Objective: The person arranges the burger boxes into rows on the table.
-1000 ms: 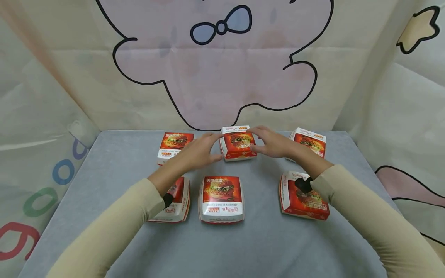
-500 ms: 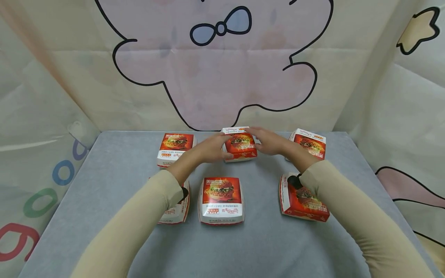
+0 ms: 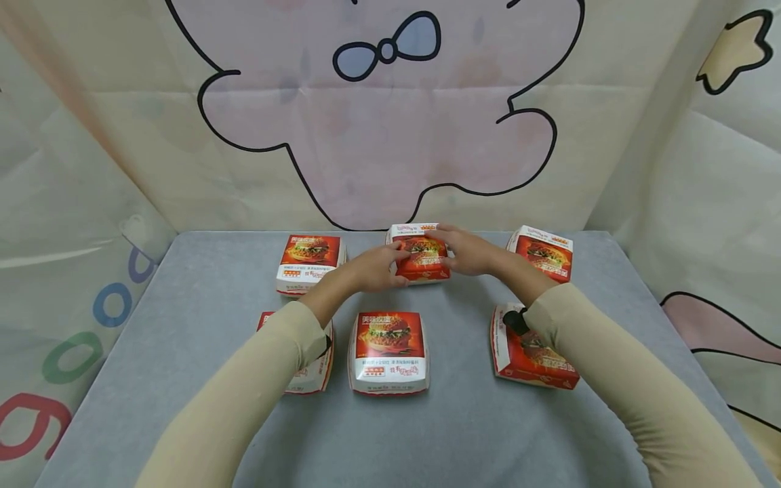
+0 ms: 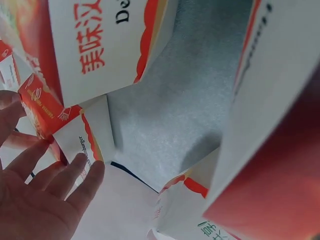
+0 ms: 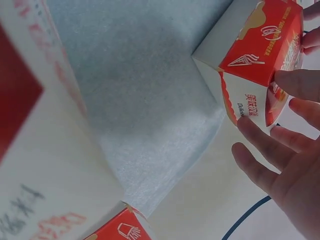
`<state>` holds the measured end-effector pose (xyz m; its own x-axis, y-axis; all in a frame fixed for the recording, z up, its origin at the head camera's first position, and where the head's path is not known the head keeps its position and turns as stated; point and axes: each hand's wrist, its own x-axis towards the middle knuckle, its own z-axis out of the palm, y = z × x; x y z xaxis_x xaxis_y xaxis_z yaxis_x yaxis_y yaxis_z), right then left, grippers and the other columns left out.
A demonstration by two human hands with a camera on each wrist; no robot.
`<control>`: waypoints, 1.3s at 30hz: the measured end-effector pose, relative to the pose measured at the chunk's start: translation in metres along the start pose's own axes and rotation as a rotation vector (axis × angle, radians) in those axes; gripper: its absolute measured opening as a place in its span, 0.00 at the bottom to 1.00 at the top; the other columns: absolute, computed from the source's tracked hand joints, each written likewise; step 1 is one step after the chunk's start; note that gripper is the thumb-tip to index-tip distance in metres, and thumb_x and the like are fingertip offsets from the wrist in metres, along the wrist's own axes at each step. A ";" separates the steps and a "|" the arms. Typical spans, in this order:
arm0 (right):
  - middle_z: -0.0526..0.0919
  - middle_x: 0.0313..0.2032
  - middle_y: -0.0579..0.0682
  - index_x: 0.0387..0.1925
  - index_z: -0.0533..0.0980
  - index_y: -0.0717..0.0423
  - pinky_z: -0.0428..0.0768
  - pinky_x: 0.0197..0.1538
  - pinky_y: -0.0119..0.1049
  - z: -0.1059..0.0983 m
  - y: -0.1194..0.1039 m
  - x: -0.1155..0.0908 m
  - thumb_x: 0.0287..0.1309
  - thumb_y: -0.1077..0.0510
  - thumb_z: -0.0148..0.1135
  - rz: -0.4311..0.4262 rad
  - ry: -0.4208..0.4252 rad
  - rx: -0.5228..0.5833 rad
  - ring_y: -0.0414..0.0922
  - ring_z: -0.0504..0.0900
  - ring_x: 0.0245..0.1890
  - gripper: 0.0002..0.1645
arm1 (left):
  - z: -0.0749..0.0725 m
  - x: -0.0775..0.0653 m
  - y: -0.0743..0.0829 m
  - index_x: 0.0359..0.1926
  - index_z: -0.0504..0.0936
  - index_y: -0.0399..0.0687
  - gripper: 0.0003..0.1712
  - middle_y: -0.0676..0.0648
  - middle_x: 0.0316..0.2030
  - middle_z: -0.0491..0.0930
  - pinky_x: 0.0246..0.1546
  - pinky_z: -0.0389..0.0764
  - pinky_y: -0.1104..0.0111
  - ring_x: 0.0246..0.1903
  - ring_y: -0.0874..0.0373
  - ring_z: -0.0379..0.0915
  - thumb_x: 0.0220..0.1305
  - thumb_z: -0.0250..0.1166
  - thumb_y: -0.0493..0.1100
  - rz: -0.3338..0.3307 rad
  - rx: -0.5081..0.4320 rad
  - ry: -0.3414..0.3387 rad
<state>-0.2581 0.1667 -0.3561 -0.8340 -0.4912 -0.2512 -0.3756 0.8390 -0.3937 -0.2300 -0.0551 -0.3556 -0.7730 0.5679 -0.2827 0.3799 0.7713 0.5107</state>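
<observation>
Near the back edge of the table, a red and white burger box [image 3: 422, 271] lies between both hands. At its left side is my left hand [image 3: 371, 270], fingertips over the lid's edge. From the right, my right hand [image 3: 468, 252] reaches to the same box, its fingers on or close to the top and side. In the left wrist view the left fingers [image 4: 91, 182] are spread and lightly bent against the box's printed side. The right wrist view has the right hand [image 5: 295, 170] with its fingers extended along the box [image 5: 260, 55]. Neither hand curls round it.
Similar burger boxes stand around: back left [image 3: 310, 261], back right [image 3: 543, 252], front middle [image 3: 388, 352], front right [image 3: 537, 356], and front left [image 3: 314, 376], partly hidden by the left sleeve. A grey cloth covers the table [image 3: 427, 440]. A printed curtain [image 3: 366, 156] rises behind it.
My left hand has moved right, from beside the middle back box to its lid edge. My right hand has shifted only slightly. The other boxes stay where they were.
</observation>
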 end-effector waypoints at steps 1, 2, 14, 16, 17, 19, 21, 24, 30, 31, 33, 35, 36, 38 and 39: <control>0.53 0.74 0.67 0.75 0.59 0.58 0.65 0.67 0.60 0.000 0.000 0.000 0.65 0.62 0.61 -0.004 0.002 -0.004 0.64 0.60 0.71 0.39 | 0.001 0.000 0.000 0.73 0.65 0.43 0.36 0.37 0.76 0.52 0.72 0.56 0.53 0.74 0.43 0.49 0.69 0.64 0.48 0.002 -0.004 0.006; 0.54 0.74 0.67 0.74 0.60 0.58 0.65 0.67 0.60 0.001 0.000 -0.001 0.65 0.62 0.61 -0.005 0.005 -0.005 0.64 0.60 0.70 0.38 | 0.001 0.000 -0.001 0.73 0.65 0.43 0.36 0.37 0.76 0.52 0.72 0.56 0.53 0.74 0.43 0.49 0.69 0.64 0.48 0.005 -0.006 0.010; 0.63 0.68 0.66 0.72 0.63 0.60 0.76 0.58 0.56 0.002 -0.002 -0.005 0.65 0.55 0.63 -0.027 0.034 0.005 0.59 0.74 0.57 0.38 | 0.003 -0.003 -0.004 0.72 0.69 0.50 0.34 0.37 0.75 0.54 0.70 0.59 0.50 0.73 0.42 0.51 0.67 0.66 0.47 0.013 0.054 0.041; 0.62 0.69 0.66 0.72 0.62 0.60 0.74 0.60 0.58 0.001 -0.003 -0.004 0.66 0.56 0.61 -0.019 0.049 0.006 0.61 0.72 0.61 0.37 | 0.003 -0.004 -0.005 0.72 0.69 0.49 0.33 0.37 0.75 0.54 0.70 0.59 0.50 0.74 0.42 0.50 0.68 0.66 0.48 0.003 0.053 0.038; 0.61 0.69 0.66 0.73 0.61 0.60 0.72 0.62 0.59 0.000 -0.002 -0.003 0.67 0.57 0.60 -0.018 0.056 0.005 0.62 0.70 0.64 0.36 | 0.003 -0.004 -0.006 0.71 0.69 0.49 0.33 0.38 0.75 0.54 0.70 0.59 0.50 0.74 0.43 0.51 0.68 0.65 0.48 0.003 0.048 0.041; 0.59 0.71 0.67 0.74 0.60 0.60 0.67 0.65 0.61 -0.001 -0.002 -0.002 0.68 0.59 0.59 -0.021 0.066 -0.016 0.63 0.64 0.69 0.36 | 0.003 -0.004 -0.006 0.70 0.70 0.47 0.32 0.39 0.74 0.57 0.70 0.58 0.51 0.73 0.43 0.52 0.68 0.65 0.48 0.010 0.041 0.045; 0.56 0.73 0.68 0.74 0.58 0.60 0.64 0.67 0.62 -0.001 -0.001 -0.001 0.68 0.61 0.57 -0.033 0.064 -0.027 0.64 0.60 0.71 0.36 | 0.003 -0.004 -0.007 0.69 0.71 0.46 0.31 0.40 0.73 0.60 0.70 0.59 0.51 0.72 0.44 0.54 0.68 0.65 0.47 0.022 0.036 0.050; 0.54 0.73 0.69 0.74 0.59 0.60 0.60 0.68 0.62 -0.001 0.001 -0.001 0.68 0.63 0.56 -0.051 0.042 -0.024 0.65 0.56 0.72 0.36 | 0.004 -0.004 -0.007 0.67 0.72 0.44 0.29 0.41 0.69 0.66 0.69 0.62 0.53 0.69 0.46 0.60 0.68 0.65 0.46 0.045 0.032 0.056; 0.62 0.71 0.65 0.72 0.62 0.64 0.59 0.70 0.59 0.000 0.007 -0.004 0.66 0.63 0.59 -0.084 0.012 0.020 0.62 0.59 0.72 0.35 | 0.004 -0.003 -0.006 0.65 0.72 0.44 0.27 0.44 0.65 0.70 0.68 0.64 0.54 0.66 0.49 0.64 0.69 0.64 0.46 0.045 0.031 0.056; 0.64 0.70 0.65 0.71 0.63 0.65 0.60 0.70 0.59 0.000 0.007 -0.004 0.65 0.62 0.60 -0.084 0.010 0.025 0.62 0.60 0.72 0.35 | 0.004 -0.003 -0.006 0.65 0.72 0.44 0.27 0.43 0.65 0.69 0.68 0.64 0.54 0.66 0.48 0.64 0.69 0.64 0.46 0.043 0.030 0.054; 0.65 0.69 0.65 0.70 0.64 0.66 0.61 0.70 0.58 0.000 0.007 -0.005 0.64 0.61 0.62 -0.082 0.006 0.032 0.61 0.61 0.71 0.35 | 0.004 -0.003 -0.006 0.65 0.72 0.45 0.27 0.42 0.68 0.67 0.69 0.62 0.54 0.68 0.47 0.61 0.69 0.64 0.47 0.034 0.025 0.050; 0.67 0.68 0.65 0.69 0.65 0.66 0.62 0.69 0.58 -0.001 0.006 -0.006 0.64 0.59 0.64 -0.073 0.004 0.039 0.61 0.62 0.70 0.36 | 0.004 -0.003 -0.005 0.67 0.71 0.45 0.29 0.40 0.71 0.62 0.69 0.61 0.52 0.70 0.46 0.58 0.69 0.64 0.48 0.015 0.019 0.047; 0.68 0.68 0.64 0.69 0.65 0.66 0.63 0.68 0.58 -0.001 0.006 -0.006 0.64 0.58 0.65 -0.065 0.003 0.040 0.61 0.64 0.70 0.36 | 0.003 -0.004 -0.005 0.68 0.70 0.46 0.29 0.40 0.72 0.60 0.69 0.61 0.52 0.71 0.45 0.57 0.69 0.63 0.49 0.004 0.018 0.047; 0.70 0.67 0.64 0.68 0.66 0.65 0.65 0.67 0.58 0.000 0.007 -0.006 0.63 0.55 0.66 -0.054 0.004 0.036 0.60 0.66 0.68 0.36 | 0.003 -0.005 -0.005 0.70 0.69 0.48 0.31 0.38 0.74 0.56 0.69 0.61 0.50 0.72 0.43 0.55 0.69 0.63 0.50 -0.018 0.024 0.048; 0.70 0.66 0.63 0.67 0.67 0.65 0.67 0.66 0.58 0.000 0.007 -0.006 0.63 0.54 0.67 -0.047 0.006 0.029 0.60 0.67 0.67 0.36 | 0.003 -0.005 -0.005 0.70 0.69 0.49 0.32 0.38 0.74 0.56 0.69 0.61 0.49 0.72 0.43 0.55 0.69 0.64 0.50 -0.026 0.031 0.050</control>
<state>-0.2556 0.1756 -0.3576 -0.8180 -0.5286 -0.2267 -0.4026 0.8077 -0.4307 -0.2266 -0.0611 -0.3595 -0.8071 0.5328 -0.2544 0.3739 0.7946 0.4783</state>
